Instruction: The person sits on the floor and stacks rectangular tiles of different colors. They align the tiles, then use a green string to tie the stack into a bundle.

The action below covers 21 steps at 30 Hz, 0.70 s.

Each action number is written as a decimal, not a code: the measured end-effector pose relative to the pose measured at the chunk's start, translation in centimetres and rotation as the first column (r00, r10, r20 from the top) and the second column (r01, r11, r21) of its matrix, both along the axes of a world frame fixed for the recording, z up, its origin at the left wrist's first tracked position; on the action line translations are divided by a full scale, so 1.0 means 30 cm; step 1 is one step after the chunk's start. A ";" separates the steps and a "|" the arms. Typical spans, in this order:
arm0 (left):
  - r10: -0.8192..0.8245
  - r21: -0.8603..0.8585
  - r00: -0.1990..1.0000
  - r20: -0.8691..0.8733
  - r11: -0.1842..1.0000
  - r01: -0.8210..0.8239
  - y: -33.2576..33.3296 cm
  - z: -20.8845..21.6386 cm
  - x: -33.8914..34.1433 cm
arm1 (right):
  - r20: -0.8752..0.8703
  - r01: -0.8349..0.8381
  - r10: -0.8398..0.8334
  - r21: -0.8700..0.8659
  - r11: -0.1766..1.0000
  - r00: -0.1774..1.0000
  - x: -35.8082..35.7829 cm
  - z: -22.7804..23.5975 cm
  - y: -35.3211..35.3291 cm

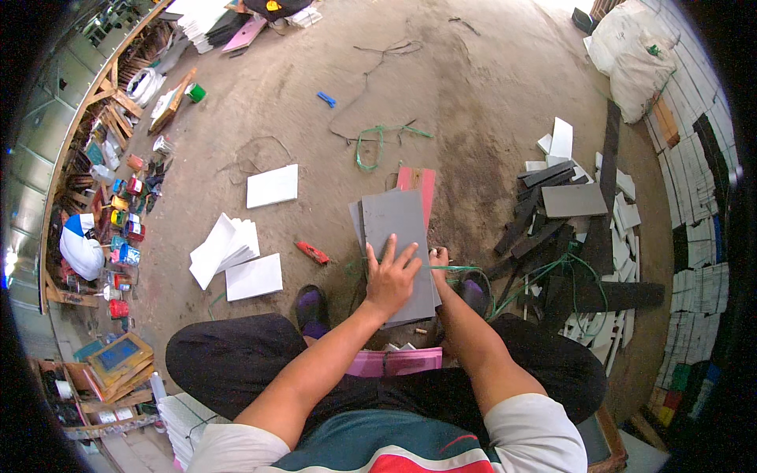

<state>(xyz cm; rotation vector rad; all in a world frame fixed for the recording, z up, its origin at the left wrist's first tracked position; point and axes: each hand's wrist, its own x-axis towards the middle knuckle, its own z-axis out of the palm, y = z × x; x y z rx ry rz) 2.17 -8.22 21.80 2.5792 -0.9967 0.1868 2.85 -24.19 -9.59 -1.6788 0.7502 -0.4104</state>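
— sitting low over the dirt floor (473, 102), knees wide, and that's the biggest thing here. what's on it right in front of the person?

— a stack of grey boards (398, 229), lying flat between the feet, with a pink board (424, 183) poking out from under the far end.

— and the left hand (389, 277)?

— flat on the top grey board, near its lower end, fingers spread wide, palm down. it presses, it doesn't clasp anything.

— the right hand (438, 258)?

— at the right edge of the same stack, fingers curled in. a green strap (465, 270) runs from just there out to the right, but whether the fingers pinch it i can't tell.

— anything smaller nearby?

— white sheets (236, 256) off to the left, dark strips (544, 229) to the right, and a little red utility knife (313, 253) lying just left of the stack, untouched.
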 end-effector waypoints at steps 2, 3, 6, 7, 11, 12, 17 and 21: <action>0.009 0.023 1.000 -0.007 1.000 -0.009 -0.006 0.003 -0.003 | -0.065 0.183 -0.192 -0.122 0.976 0.979 0.018 0.026 0.008; -0.005 0.032 1.000 -0.009 0.999 0.005 -0.013 -0.001 -0.006 | -0.088 0.270 -0.290 -0.188 0.944 0.953 0.035 0.040 0.009; 0.033 0.065 0.999 -0.011 0.997 -0.033 0.019 -0.022 -0.005 | -0.065 0.381 -0.375 0.158 0.911 0.925 0.119 0.315 0.102; 0.028 0.046 0.999 -0.016 0.999 -0.027 0.008 -0.023 -0.005 | -0.054 0.404 -0.402 0.185 0.896 0.914 0.115 0.297 0.076; -0.001 0.006 1.000 -0.024 1.000 0.001 -0.021 -0.021 -0.006 | 0.059 0.414 -0.433 0.203 0.887 0.899 0.098 0.181 -0.059; 0.019 0.014 1.000 -0.013 1.000 -0.019 0.014 -0.027 0.000 | 0.055 0.332 -0.380 0.386 0.861 0.923 0.112 0.263 -0.021; -0.010 -0.037 1.000 0.019 0.999 0.011 0.011 -0.017 -0.002 | 0.126 0.281 -0.391 0.501 0.818 0.912 0.135 0.423 -0.174; -0.016 -0.084 1.000 0.023 0.996 0.018 -0.005 -0.030 0.004 | 0.129 0.374 -0.415 0.256 0.891 0.900 0.142 0.429 -0.292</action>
